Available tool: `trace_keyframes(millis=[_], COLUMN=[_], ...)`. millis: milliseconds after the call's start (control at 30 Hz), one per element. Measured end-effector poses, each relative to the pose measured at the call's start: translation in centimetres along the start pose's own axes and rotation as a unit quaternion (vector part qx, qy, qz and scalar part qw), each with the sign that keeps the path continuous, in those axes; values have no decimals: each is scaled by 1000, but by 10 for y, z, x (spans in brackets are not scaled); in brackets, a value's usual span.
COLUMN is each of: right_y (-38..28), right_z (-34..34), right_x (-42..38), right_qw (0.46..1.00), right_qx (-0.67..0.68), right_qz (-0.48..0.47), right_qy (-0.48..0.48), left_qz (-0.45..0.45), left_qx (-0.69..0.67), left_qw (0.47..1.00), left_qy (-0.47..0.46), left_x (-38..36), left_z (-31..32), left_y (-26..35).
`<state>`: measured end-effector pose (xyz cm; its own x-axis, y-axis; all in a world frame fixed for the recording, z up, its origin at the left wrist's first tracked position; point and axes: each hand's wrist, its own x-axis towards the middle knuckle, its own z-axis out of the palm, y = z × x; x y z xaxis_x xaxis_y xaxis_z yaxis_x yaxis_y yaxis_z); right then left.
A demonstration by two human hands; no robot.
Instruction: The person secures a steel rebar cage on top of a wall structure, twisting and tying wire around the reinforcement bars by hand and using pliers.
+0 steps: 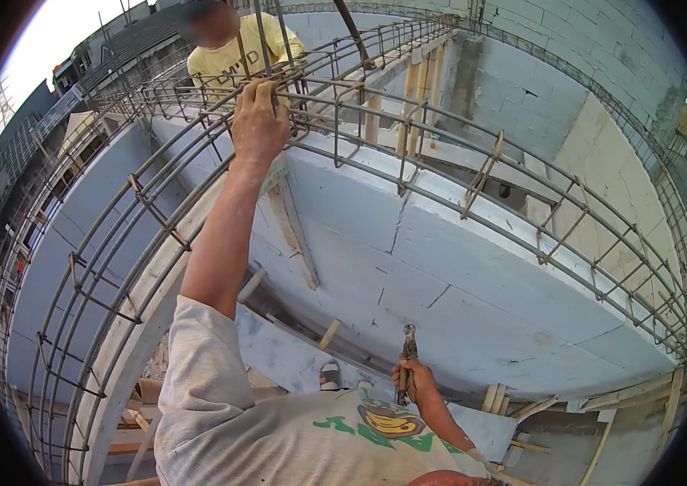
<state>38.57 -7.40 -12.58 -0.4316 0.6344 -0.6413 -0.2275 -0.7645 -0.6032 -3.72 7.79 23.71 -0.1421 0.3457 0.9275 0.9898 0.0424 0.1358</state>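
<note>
My left hand (261, 121) reaches up to the corner where several rebar cages meet. Its fingers are bent over a steel bar of the rebar cage (343, 104), close to the upright bars. Lower down, in front of the pale block wall (335, 202), my right hand (414, 379) is closed around a pair of pincers (409, 344). The pincers' jaws point upward, apart from the rebar. Part of their handles is hidden in my fist.
A co-worker in a yellow shirt (226, 61) is behind the rebar corner. Rebar cages run along the wall tops to left and right. A wooden board (293, 223) leans below the corner. My shoe (329, 376) rests low down, near timber pieces (329, 334).
</note>
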Motion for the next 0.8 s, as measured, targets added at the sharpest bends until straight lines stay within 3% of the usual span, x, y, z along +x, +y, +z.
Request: trace_keyframes(millis=[133,200,267,333,367,400,500,700,800], right_y=[-12,-21,-30,-42,-49,-56,-71,-78,-82], right_z=[18,30,44,61,72,84,117,155,169], right_x=[4,1,-2,-5,-8,-10,-13,1,9], right_qw=[999,997,993,985,978,970,945,917,898], right_qx=[-40,-45,-33,-20,-12,-4,23,10,-14], right_qz=[-16,-24,-21,-12,-7,0,43,79,102], right_qy=[-32,-58,-109,-171,-207,-242,-323,-391,-429], left_qz=[-34,-169,-278,-377,-435,-486,-542,-564,-574], left_qx=[-108,-214,-293,-331,-411,-484,-607,-693,-691], left_qw=[993,958,880,745,661,565,434,336,318], left_qy=[26,-85,-251,-439,-453,-458,-386,-298,-302], left_x=[-68,-125,-187,-247,-273,-289,-299,-309,-308], left_z=[-23,-30,-33,-36,-42,-47,-59,-66,-78], left_y=[35,52,61,71,79,86,98,72,74])
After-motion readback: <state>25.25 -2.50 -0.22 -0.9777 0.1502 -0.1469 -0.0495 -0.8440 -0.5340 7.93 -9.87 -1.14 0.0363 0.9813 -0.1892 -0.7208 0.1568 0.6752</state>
